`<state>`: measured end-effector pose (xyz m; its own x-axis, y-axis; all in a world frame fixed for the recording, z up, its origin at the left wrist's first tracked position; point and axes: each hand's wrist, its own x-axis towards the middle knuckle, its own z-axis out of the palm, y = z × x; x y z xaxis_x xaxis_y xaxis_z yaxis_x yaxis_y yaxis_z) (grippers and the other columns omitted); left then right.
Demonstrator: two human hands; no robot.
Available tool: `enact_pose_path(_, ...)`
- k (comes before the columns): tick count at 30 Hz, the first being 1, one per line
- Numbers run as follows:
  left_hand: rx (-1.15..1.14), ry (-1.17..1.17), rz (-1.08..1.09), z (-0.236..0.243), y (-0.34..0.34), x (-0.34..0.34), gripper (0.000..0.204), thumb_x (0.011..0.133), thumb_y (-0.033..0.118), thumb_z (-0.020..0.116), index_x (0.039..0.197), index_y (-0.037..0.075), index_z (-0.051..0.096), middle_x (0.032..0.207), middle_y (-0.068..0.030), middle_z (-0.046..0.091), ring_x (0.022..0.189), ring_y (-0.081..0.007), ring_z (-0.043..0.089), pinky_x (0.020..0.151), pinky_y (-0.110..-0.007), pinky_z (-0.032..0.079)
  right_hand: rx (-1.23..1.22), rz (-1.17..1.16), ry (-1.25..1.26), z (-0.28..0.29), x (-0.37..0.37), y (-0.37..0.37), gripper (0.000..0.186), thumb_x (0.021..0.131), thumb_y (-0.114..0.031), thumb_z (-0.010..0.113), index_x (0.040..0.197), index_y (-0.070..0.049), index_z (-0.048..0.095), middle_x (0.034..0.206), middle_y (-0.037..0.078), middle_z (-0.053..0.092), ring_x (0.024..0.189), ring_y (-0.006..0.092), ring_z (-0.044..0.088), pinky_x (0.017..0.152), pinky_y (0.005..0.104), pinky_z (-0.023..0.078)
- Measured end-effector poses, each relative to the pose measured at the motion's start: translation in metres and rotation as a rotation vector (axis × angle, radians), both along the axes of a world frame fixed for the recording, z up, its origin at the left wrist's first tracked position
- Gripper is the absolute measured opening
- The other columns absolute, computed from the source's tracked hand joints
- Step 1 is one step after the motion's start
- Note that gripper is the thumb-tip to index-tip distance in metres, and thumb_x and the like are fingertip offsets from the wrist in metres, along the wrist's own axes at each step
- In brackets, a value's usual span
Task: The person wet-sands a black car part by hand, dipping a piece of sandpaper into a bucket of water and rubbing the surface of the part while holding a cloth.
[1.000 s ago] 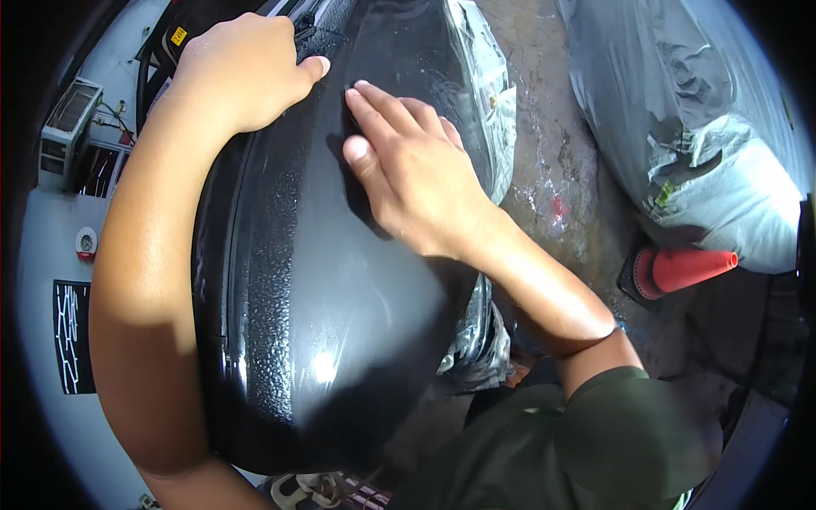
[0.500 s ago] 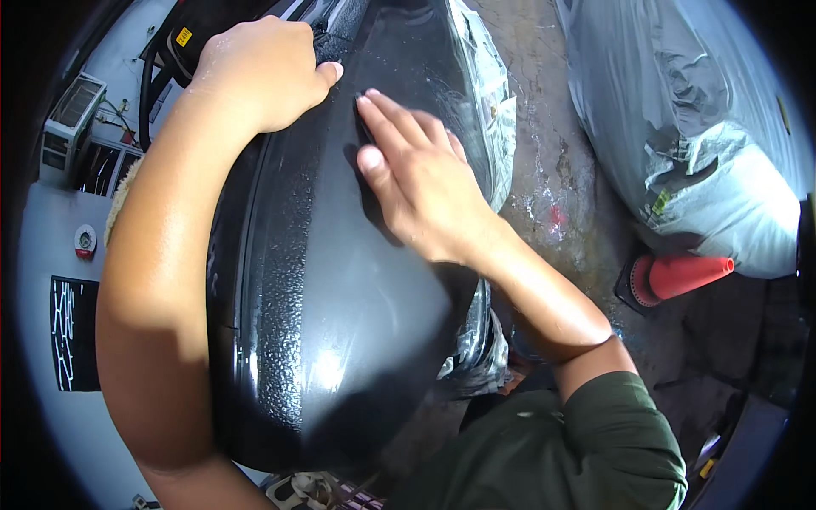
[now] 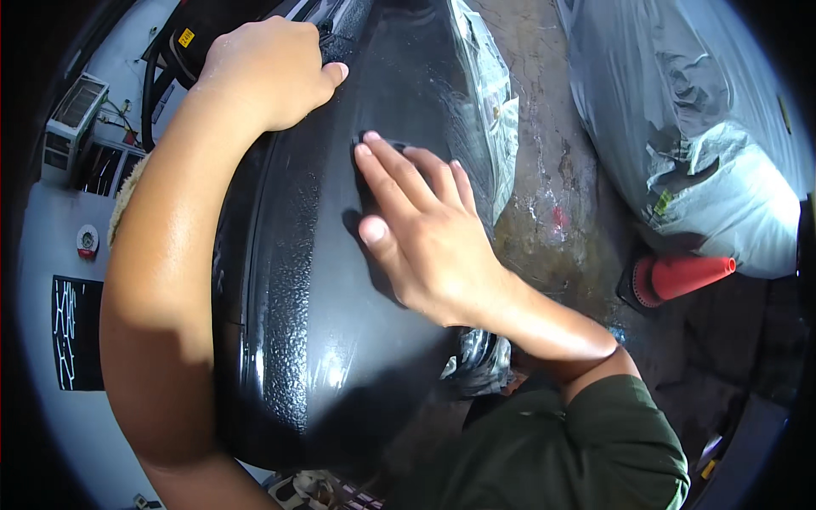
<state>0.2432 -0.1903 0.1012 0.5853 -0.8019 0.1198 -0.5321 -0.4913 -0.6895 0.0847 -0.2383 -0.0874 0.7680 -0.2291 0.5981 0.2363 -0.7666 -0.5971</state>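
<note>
A long, dark, curved car body panel [image 3: 340,323] runs up the middle of the view, with a glossy beaded strip along its left side. My right hand [image 3: 433,234] lies flat on the panel, its fingers stretched out and slightly apart. Something dark shows beside its fingertips; whether it is a thin pad or shadow I cannot tell. Farther up, my left hand [image 3: 272,76] is closed at the panel's left edge, thumb sticking out to the right. Whatever its curled fingers hold is hidden.
Crinkled clear film [image 3: 501,127] lines the panel's right side. A large shape under grey plastic sheeting [image 3: 620,102] stands to the right, with a red cone [image 3: 688,279] lying by it on the stained floor [image 3: 544,255]. At left are a pale wall and a metal-framed box [image 3: 72,127].
My right hand has slid down the panel toward me, fingers still flat and a little more spread. My left hand has stayed almost in place.
</note>
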Motion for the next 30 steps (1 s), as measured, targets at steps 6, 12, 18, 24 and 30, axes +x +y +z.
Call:
enact_pose_path(6, 0.038, 0.039, 0.038, 0.002, -0.002, 0.003, 0.060, 0.108, 0.053, 0.067, 0.129, -0.002, 0.076, 0.118, -0.0247, 0.081, 0.115, -0.0432, 0.079, 0.100, -0.057, 0.062, 0.049, -0.001, 0.006, -0.001, -0.007, 0.001, 0.065, 0.120, -0.044, 0.045, 0.170, -0.002, 0.048, 0.175, 0.020, 0.048, 0.148, 0.0524, 0.050, 0.126, 0.0642, 0.036)
enact_pose_path(12, 0.040, 0.039, 0.112, 0.003, -0.004, -0.002, 0.060, 0.108, 0.054, 0.066, 0.128, -0.001, 0.077, 0.120, -0.0240, 0.081, 0.115, -0.0413, 0.079, 0.103, -0.056, 0.061, 0.107, 0.040, -0.048, -0.004, -0.017, 0.003, 0.065, 0.119, -0.042, 0.048, 0.168, 0.000, 0.049, 0.173, 0.023, 0.050, 0.146, 0.0527, 0.050, 0.126, 0.0623, 0.037)
enact_pose_path(18, 0.023, -0.007, 0.057, 0.000, 0.000, 0.008, 0.065, 0.106, 0.058, 0.068, 0.127, -0.003, 0.077, 0.116, -0.0252, 0.082, 0.114, -0.0438, 0.079, 0.101, -0.056, 0.062, 0.075, 0.246, 0.032, -0.010, -0.052, 0.022, 0.073, 0.119, -0.051, 0.043, 0.175, -0.004, 0.041, 0.182, 0.024, 0.037, 0.167, 0.0505, 0.034, 0.134, 0.0712, 0.021)
enact_pose_path(24, 0.015, -0.028, 0.005, 0.003, -0.004, 0.001, 0.065, 0.106, 0.058, 0.068, 0.129, -0.002, 0.078, 0.117, -0.0246, 0.082, 0.115, -0.0442, 0.079, 0.101, -0.055, 0.062, 0.400, 0.248, 0.009, -0.019, 0.002, 0.002, 0.075, 0.121, -0.054, 0.032, 0.181, -0.009, 0.028, 0.188, 0.020, 0.023, 0.174, 0.0489, 0.013, 0.136, 0.0741, 0.004)
enact_pose_path(30, 0.057, 0.069, 0.421, 0.012, -0.031, -0.046, 0.063, 0.107, 0.053, 0.068, 0.130, -0.005, 0.077, 0.126, -0.0291, 0.080, 0.123, -0.0415, 0.077, 0.109, -0.049, 0.060, 0.263, 0.309, -0.023, -0.034, -0.036, 0.027, 0.073, 0.122, -0.053, 0.029, 0.183, -0.014, 0.023, 0.191, 0.017, 0.016, 0.176, 0.0451, 0.006, 0.132, 0.0778, -0.007)
